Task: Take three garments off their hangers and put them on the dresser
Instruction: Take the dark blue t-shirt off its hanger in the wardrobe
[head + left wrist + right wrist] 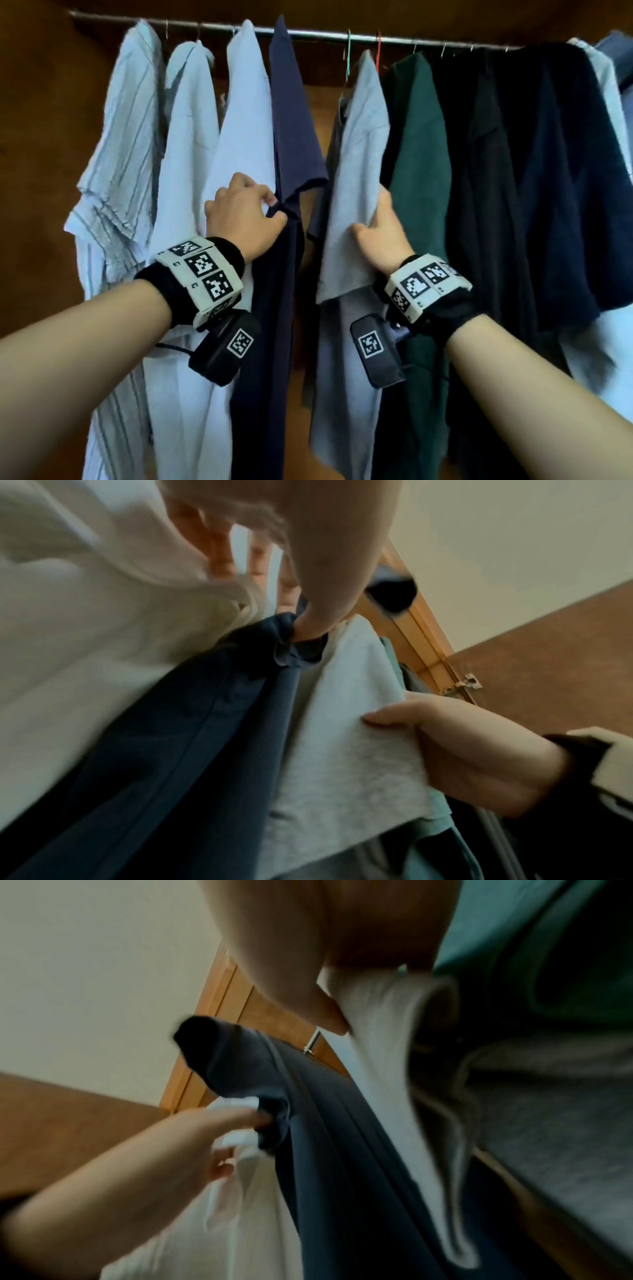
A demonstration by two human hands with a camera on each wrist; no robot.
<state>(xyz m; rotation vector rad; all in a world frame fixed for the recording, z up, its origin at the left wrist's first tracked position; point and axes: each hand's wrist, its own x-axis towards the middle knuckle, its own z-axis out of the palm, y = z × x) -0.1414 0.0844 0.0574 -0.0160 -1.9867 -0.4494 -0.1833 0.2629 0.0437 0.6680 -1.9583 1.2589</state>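
Observation:
Several shirts hang on hangers from a metal rail (394, 38) inside a wooden wardrobe. My left hand (245, 214) pinches a fold of the navy blue shirt (294, 137) at its side seam, just under the short sleeve; the left wrist view shows thumb and fingers closed on the navy cloth (291, 642). My right hand (378, 229) grips the sleeve of the light grey shirt (359, 178) to the right of it, thumb on the front, fingers hidden behind the cloth (377, 1031). A gap stands between the two shirts. The dresser is not in view.
Left of the navy shirt hang a white shirt (239, 130), another pale one (190, 137) and a striped one (123, 154). Right of the grey shirt hang a dark green garment (421, 178), black and dark navy ones (548, 164). A wardrobe door with a hinge (462, 685) stands at the right.

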